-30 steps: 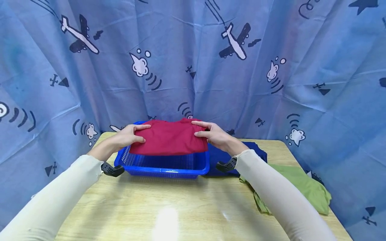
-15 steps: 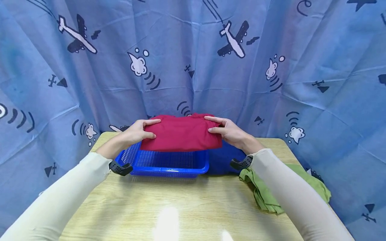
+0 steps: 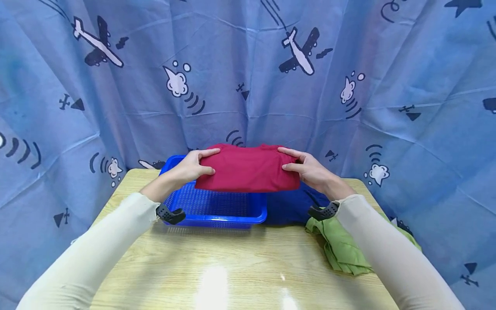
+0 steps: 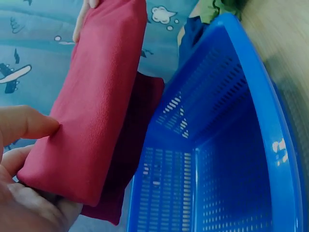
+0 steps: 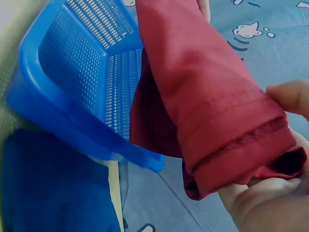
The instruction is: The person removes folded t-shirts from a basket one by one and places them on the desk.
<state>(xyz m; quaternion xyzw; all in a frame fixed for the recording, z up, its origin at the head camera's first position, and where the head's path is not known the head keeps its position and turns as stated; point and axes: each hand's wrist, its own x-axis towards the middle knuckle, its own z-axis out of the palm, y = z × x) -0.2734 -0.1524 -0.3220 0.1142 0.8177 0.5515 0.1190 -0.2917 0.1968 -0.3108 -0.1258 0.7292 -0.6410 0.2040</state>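
Both hands hold a folded red garment [image 3: 248,170] in the air, level and above the back right of a blue plastic basket [image 3: 217,219]. At its left end the left hand [image 3: 190,167] pinches it, thumb on the near face. The right hand [image 3: 310,171] grips the other end the same way. In the left wrist view the garment [image 4: 96,101] shows a thick rounded fold, with a lower layer hanging beneath. A stitched hem shows on the garment [image 5: 231,121] in the right wrist view, with some fingers under it. The basket's visible inside holds nothing.
Dark blue folded cloth [image 3: 288,209] lies right of the basket. A green cloth [image 3: 345,247] lies near the right table edge, partly behind the right sleeve. A blue patterned curtain [image 3: 248,77] hangs behind the wooden table [image 3: 174,267].
Both hands have carried the red garment to the right and slightly up, from over the basket's middle toward the dark blue cloth. The grip of both hands looks the same.
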